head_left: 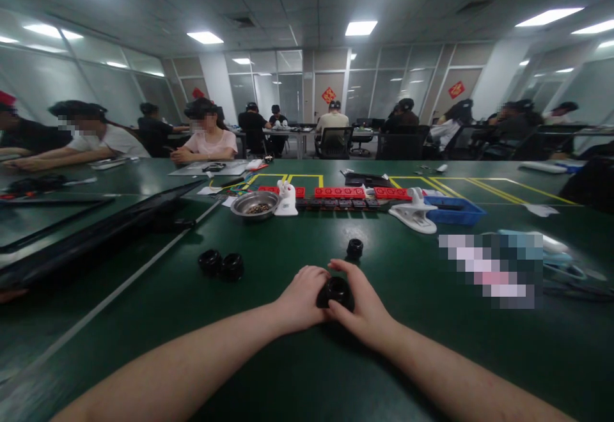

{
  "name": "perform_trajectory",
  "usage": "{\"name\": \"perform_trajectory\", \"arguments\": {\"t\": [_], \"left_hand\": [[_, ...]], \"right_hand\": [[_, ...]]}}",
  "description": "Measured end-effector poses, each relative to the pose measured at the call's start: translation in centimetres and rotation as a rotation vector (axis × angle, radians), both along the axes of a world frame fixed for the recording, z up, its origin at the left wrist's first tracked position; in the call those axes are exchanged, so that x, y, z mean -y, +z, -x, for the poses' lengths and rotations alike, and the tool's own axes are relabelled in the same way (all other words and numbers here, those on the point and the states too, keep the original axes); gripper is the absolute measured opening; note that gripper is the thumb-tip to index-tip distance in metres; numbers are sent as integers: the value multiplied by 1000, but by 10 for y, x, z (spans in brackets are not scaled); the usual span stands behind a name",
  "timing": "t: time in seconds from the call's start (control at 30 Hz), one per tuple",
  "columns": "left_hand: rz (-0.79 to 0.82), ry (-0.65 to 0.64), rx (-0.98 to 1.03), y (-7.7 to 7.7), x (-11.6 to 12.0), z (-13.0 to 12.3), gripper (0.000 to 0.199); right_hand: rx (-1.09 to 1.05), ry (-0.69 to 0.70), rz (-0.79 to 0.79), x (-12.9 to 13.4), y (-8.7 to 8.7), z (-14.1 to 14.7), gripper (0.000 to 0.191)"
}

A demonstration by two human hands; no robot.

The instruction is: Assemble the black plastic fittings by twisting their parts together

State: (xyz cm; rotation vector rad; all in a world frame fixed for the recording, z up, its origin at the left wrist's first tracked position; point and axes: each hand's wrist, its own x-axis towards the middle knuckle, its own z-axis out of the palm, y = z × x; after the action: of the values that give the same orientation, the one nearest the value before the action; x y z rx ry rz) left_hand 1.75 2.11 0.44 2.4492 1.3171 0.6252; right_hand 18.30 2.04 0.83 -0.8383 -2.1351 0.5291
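Close in front of me, a glossy black round piece (337, 289) with a hollow in its top is held between both hands. My left hand (301, 298) is closed against its left side, with the fingertips partly hidden behind it. Around the right side curve the thumb and fingers of my right hand (365, 310), gripping it. A similar black piece (355, 249) stands on the table just beyond my hands. Two more, a black piece (210, 261) and its neighbour (232, 266), sit side by side to the left. What kind of part these are I cannot tell.
On the green table (268, 371), a metal bowl (254, 206) of small parts stands near white clamp-like stands (415, 212), red trays (339, 192) and a blue bin (455, 210). A long black frame (110, 230) lies left. Several people sit beyond.
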Motion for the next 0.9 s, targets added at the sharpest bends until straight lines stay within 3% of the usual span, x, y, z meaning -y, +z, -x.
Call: {"name": "perform_trajectory", "arguments": {"t": [0.17,0.27,0.4,0.63,0.83,0.9], "left_hand": [[7,0,0,4,1,-2,37],[31,-5,3,6,2,-2,45],[58,14,6,5,1,-1,50],[22,-3,1,7,2,-2,36],[52,11,13,2,0,-1,53],[54,24,5,1,0,-1,48]], "right_hand": [[0,-127,52,-4,-2,2,49],[-21,-68,57,-3,-2,0,44],[-30,44,-18,0,1,-1,51],[-7,-152,39,-4,-1,0,45],[-10,64,1,0,2,-2,48],[-2,51,-16,0,2,-2,51]]}}
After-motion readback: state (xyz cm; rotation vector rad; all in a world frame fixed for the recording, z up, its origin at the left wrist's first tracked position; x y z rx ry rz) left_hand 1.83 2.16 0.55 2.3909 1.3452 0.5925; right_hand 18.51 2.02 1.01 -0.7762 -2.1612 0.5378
